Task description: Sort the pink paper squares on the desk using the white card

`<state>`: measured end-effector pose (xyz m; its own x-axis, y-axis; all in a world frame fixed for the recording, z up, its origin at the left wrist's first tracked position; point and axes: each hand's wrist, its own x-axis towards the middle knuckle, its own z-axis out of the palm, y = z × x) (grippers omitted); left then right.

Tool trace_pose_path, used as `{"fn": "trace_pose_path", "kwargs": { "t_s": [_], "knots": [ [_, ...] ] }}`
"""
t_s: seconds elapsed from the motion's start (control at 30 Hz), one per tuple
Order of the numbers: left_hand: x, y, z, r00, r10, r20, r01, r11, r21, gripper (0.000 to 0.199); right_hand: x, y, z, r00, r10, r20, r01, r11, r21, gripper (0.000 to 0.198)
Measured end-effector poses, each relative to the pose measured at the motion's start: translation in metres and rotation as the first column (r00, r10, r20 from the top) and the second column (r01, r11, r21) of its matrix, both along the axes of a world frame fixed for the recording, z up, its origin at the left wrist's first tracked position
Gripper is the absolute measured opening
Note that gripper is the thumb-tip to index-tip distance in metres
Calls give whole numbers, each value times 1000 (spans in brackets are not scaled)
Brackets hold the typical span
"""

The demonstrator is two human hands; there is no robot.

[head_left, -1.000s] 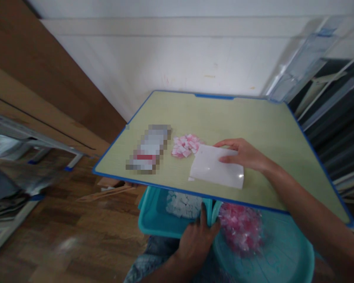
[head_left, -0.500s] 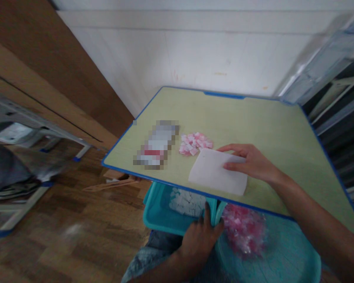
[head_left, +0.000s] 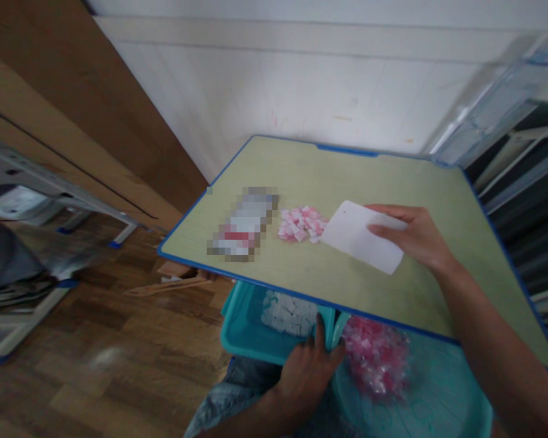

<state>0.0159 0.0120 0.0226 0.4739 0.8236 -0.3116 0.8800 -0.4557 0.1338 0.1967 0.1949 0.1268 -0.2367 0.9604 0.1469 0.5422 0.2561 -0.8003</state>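
My right hand [head_left: 415,234] pinches the right end of a thin white plastic card [head_left: 360,237] with a small hole in one corner. The card is tilted over the table, its left edge beside a pile of small pink-and-white pieces [head_left: 301,224]. Below the table's front edge, my left hand [head_left: 307,372] grips the right side of a teal tray [head_left: 251,351], fingers over the rim. Small white square pieces [head_left: 288,313] lie inside that tray. Right of my left hand, a clear bag of pink pieces [head_left: 377,359] sits in a larger teal tub [head_left: 447,395].
The pale green table [head_left: 402,182] has a blue edge and stands against a white wall [head_left: 301,85]. A blurred-out rectangular object [head_left: 246,222] lies left of the pink pile. On the floor to the left is a metal-legged stand [head_left: 31,322].
My right hand has lifted the white card and moved it away from the table's front edge and to the right. My left hand has stayed at the tray.
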Motion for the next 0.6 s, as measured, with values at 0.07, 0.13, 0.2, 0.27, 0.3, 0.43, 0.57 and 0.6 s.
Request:
{"fn": "trace_pose_path", "kwargs": {
  "t_s": [0.07,0.13,0.2,0.27,0.3,0.43,0.57,0.6],
  "knots": [
    [0,0,0,1000,2,-2,-2,1000,0,40,-2,-2,1,998,56,25,-55,998,-27,36],
    [0,-1,0,1000,5,-10,-5,1000,1,41,-4,-2,1,997,77,23,-76,996,-36,37],
    [1,-1,-1,1000,3,-16,-3,1000,5,42,-5,-2,0,999,54,5,-54,998,-20,37],
    [1,-1,-2,1000,-1,-18,1,1000,16,42,-7,0,-3,999,32,2,-32,999,8,37],
    [0,-2,-2,1000,-3,-16,3,1000,24,42,-7,0,-5,1000,30,8,-30,999,25,36],
    [0,-2,-4,1000,-2,-11,2,999,47,41,-8,1,-7,995,78,63,-79,997,10,34],
    [0,-4,-5,1000,-2,-23,3,999,47,41,-5,0,-2,993,78,93,-79,997,8,34],
    [0,-4,-5,1000,-1,-26,2,999,46,41,-4,0,-1,994,62,92,-64,998,16,33]
  ]
}}
